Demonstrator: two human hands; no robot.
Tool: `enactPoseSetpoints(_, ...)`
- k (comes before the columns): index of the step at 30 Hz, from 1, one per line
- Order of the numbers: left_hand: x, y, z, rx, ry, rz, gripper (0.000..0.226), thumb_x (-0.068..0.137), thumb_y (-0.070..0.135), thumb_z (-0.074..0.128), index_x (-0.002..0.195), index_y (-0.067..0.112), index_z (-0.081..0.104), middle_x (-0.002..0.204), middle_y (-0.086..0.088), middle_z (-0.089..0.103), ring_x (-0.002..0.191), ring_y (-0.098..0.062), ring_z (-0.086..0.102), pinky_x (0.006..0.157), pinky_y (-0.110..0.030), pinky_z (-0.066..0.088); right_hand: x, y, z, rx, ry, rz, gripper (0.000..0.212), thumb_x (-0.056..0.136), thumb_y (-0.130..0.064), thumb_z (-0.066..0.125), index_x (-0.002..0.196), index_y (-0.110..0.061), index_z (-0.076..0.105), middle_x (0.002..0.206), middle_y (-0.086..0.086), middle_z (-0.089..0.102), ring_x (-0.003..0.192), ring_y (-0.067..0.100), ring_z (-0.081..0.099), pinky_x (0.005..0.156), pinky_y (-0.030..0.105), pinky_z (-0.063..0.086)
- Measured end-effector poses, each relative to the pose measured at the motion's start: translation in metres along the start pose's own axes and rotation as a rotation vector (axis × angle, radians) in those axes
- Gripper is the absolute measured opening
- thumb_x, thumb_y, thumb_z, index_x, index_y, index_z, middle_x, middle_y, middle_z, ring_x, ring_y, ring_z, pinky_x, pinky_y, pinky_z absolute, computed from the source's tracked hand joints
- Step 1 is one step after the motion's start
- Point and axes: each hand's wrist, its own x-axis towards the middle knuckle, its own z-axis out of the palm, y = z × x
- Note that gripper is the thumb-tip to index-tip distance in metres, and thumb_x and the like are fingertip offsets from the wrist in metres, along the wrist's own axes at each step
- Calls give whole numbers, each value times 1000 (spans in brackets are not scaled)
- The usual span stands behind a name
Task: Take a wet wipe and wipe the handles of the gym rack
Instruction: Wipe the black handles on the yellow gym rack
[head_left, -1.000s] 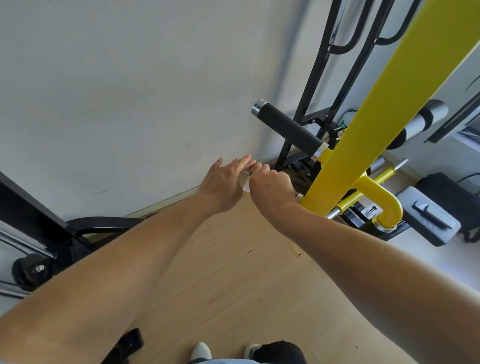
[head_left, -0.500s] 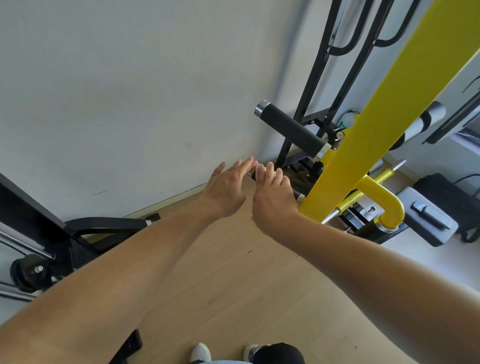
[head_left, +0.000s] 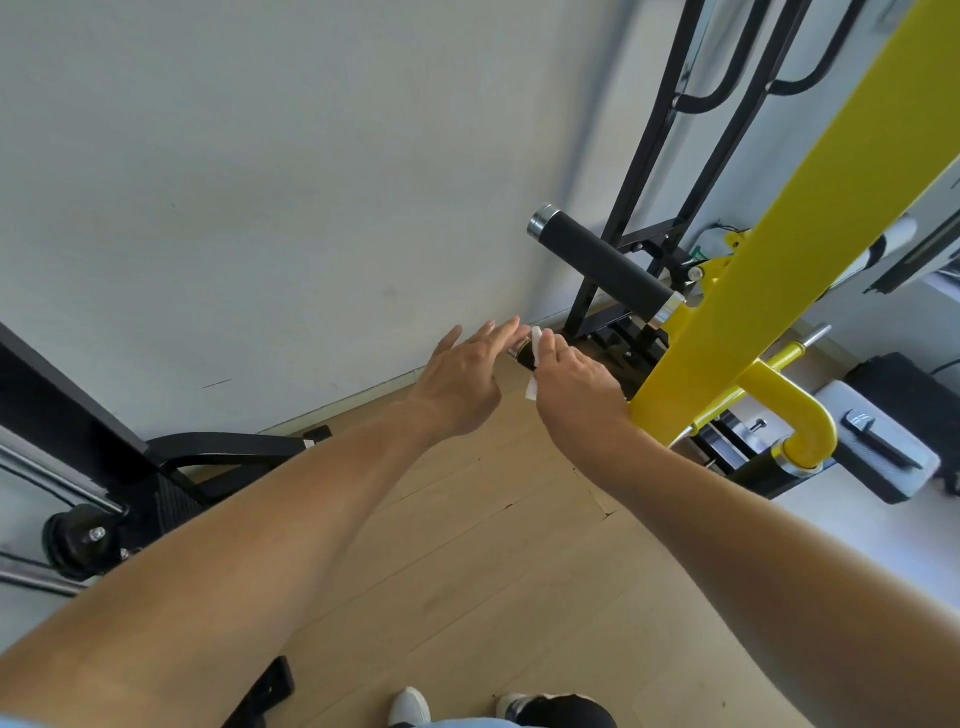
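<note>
My right hand (head_left: 576, 384) wraps a white wet wipe (head_left: 535, 387) round a short black handle (head_left: 525, 355) that sticks out from the yellow gym rack (head_left: 779, 249). Only the handle's tip shows between my hands; the rest is hidden under my right hand. The wipe's corners poke out above and below my fingers. My left hand (head_left: 462, 384) is just left of the tip, its fingers straight and close to or touching the handle's end. A longer black foam handle (head_left: 602, 265) with a chrome cap sits higher up, uncovered.
A white wall stands right behind the handles. A yellow curved bar (head_left: 800, 410) and a grey pad (head_left: 878, 447) lie to the right. A black machine base (head_left: 223, 452) with a wheel (head_left: 78, 540) is at left. My shoes (head_left: 410, 706) stand on the wooden floor.
My right hand went from laid-out fingers to a grip on the handle, and the white wipe now shows above and below it. My left hand has barely moved.
</note>
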Motion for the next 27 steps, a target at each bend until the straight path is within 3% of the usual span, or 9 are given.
enactPoseSetpoints(4, 0, -1, 2, -16, -1, 9, 85, 86, -8, 42, 160, 24, 16, 165, 10, 29, 156, -11, 13, 128, -43, 2, -12, 4, -6, -194, -51, 84, 56, 105, -18, 44, 154, 1, 22, 137, 18, 56, 112, 29, 65, 82, 31, 56)
enactPoseSetpoints(9, -1, 4, 3, -3, -2, -5, 84, 87, -9, 37, 161, 25, 16, 166, 9, 27, 156, -9, 12, 128, -40, 3, 6, 0, 4, -95, 51, -114, 59, 107, -22, 41, 157, -2, 16, 157, 15, 37, 140, 26, 46, 109, 31, 42)
enactPoseSetpoints(12, -2, 3, 1, 28, 1, -2, 85, 87, -9, 39, 161, 26, 17, 167, 9, 23, 157, -10, 8, 128, -42, 1, 0, 0, -5, -130, 54, -77, 59, 106, -22, 42, 156, -2, 19, 151, 14, 45, 127, 26, 58, 95, 31, 53)
enactPoseSetpoints(15, -3, 0, 1, 25, 5, 11, 83, 89, -8, 40, 161, 24, 16, 167, 7, 24, 157, -12, 9, 128, -43, 0, -22, 9, -19, -477, -41, -93, 53, 101, -24, 53, 147, -1, 39, 129, 16, 54, 91, 22, 65, 79, 34, 54)
enactPoseSetpoints(18, -3, 3, 3, 24, 24, 12, 81, 90, -8, 37, 161, 25, 16, 167, 8, 26, 156, -11, 10, 128, -42, 1, -36, 10, -31, -693, -211, -137, 52, 99, -28, 58, 143, -3, 47, 137, 22, 52, 98, 28, 66, 87, 40, 52)
enactPoseSetpoints(22, 0, 15, -5, -142, -89, -78, 77, 90, -1, 38, 161, 24, 19, 165, 13, 27, 156, -11, 5, 128, -40, -1, -28, 5, -61, -338, -126, -149, 32, 99, -14, 57, 131, -8, 57, 80, 5, 57, 68, 17, 61, 67, 30, 57)
enactPoseSetpoints(24, 2, 23, -20, -368, -57, -130, 67, 93, 13, 42, 158, 25, 27, 158, 14, 40, 152, -10, 24, 125, -36, 19, -30, 3, -79, -116, -39, -174, 38, 99, -8, 55, 136, -15, 51, 77, 2, 62, 67, 19, 66, 63, 34, 59)
enactPoseSetpoints(25, 2, 28, -28, -497, 16, -148, 63, 95, 18, 45, 156, 27, 32, 152, 15, 48, 141, -2, 40, 116, -24, 34, -34, 3, -88, 7, 32, -170, 43, 98, -8, 55, 139, -20, 50, 80, 1, 68, 69, 21, 69, 63, 36, 60)
enactPoseSetpoints(27, -2, 42, -45, -637, 245, -149, 50, 100, 17, 49, 148, 30, 44, 135, 22, 59, 114, 18, 52, 93, -5, 39, -46, 8, -110, 212, 362, -203, 48, 92, -6, 65, 138, -20, 57, 90, 1, 77, 76, 23, 75, 64, 39, 62)
